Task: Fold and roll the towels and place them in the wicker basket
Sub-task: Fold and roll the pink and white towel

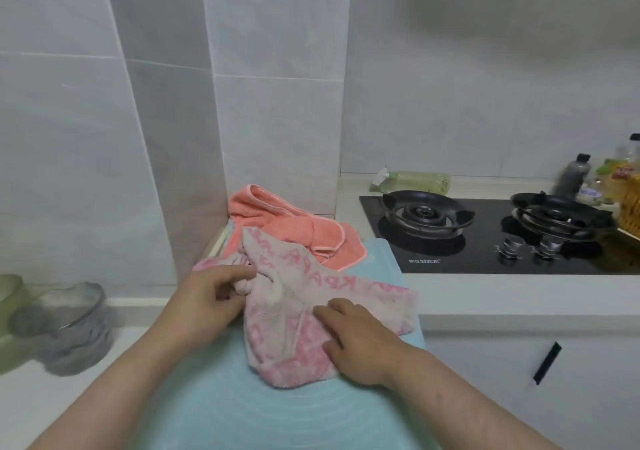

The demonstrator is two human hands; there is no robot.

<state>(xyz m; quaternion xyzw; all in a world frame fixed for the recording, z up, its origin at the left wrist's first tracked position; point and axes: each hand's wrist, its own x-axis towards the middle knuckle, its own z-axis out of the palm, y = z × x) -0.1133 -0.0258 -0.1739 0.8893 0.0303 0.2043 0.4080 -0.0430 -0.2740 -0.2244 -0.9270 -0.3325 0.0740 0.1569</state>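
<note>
A crumpled pale pink towel with darker pink lettering lies on a light blue mat. My left hand pinches a bunched fold at the towel's left edge. Spread on the towel's lower middle, my right hand presses it down with its fingers gripping the cloth. An orange towel lies in a heap behind the pink one, against the wall corner. A yellow wicker basket shows only partly at the right edge of the view.
A black two-burner gas hob is set into the white counter to the right. Bottles stand behind it by the basket. A green packet lies by the wall. A grey container stands to the left.
</note>
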